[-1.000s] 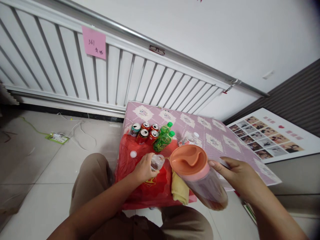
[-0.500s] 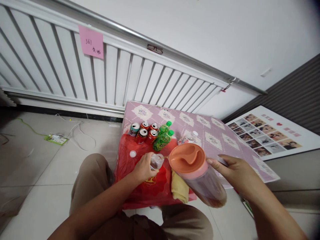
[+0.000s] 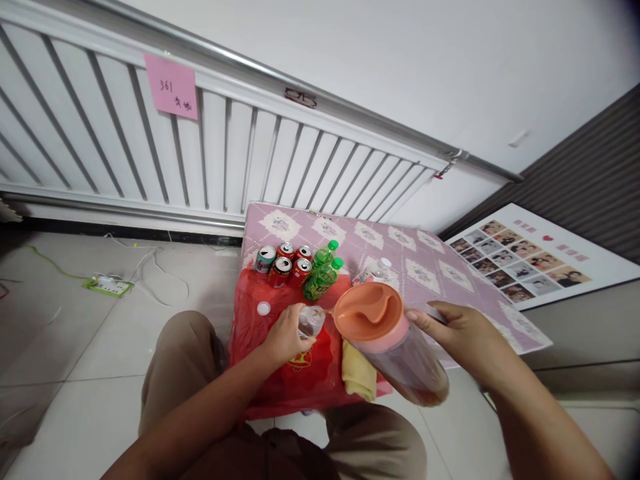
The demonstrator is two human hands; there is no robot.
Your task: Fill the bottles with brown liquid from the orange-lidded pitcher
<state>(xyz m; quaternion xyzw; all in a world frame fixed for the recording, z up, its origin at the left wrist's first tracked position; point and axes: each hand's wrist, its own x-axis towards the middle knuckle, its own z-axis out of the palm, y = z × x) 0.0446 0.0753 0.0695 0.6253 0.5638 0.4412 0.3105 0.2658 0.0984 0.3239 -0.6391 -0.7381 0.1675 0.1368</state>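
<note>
My left hand (image 3: 290,335) is wrapped round a clear plastic bottle (image 3: 311,321) with its open mouth towards the pitcher. My right hand (image 3: 453,327) grips the handle of a clear pitcher (image 3: 413,367), which is tilted left. Its orange lid (image 3: 369,311) has the spout beside the bottle mouth, and a thin brownish stream shows between them. Brownish liquid lies low in the pitcher. A white cap (image 3: 263,309) rests on the red plastic sheet (image 3: 270,393), left of the bottle. Below the pitcher is a folded yellow cloth (image 3: 359,373).
Several drink cans (image 3: 281,270) and green bottles (image 3: 323,278) stand behind my left hand. A clear bottle with a white cap (image 3: 384,268) is behind the pitcher. The patterned tabletop (image 3: 370,233) meets a white radiator (image 3: 260,160). A photo board (image 3: 540,257) leans at right.
The view has shifted slightly, so most things appear a little further left. Both hands keep hold of the bottle and pitcher, with the pitcher still tilted.
</note>
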